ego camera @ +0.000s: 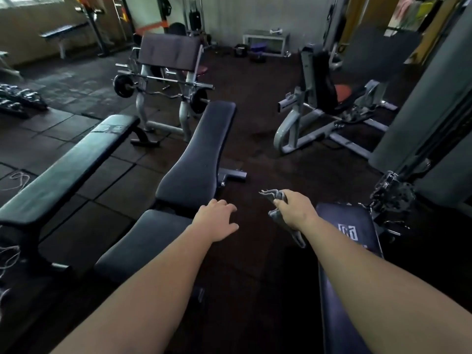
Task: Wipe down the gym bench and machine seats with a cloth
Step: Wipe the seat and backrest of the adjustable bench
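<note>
A dark adjustable bench (201, 154) stretches away in front of me, its seat pad (143, 241) nearest. My left hand (217, 221) hovers with relaxed spread fingers beside the gap between seat and backrest, holding nothing. My right hand (296, 210) grips a crumpled grey cloth (277, 198), whose tail hangs down below the wrist. Under my right forearm lies another dark padded seat (350, 226) with a white logo. A flat bench (66, 169) runs along the left.
A preacher curl stand (168, 54) with a loaded bar (163, 90) stands behind the benches. A grey seated machine (321, 98) with a red seat is at the right, a cable stack (419, 139) at the far right. Dumbbells (18, 98) lie at the left on the dark rubber floor.
</note>
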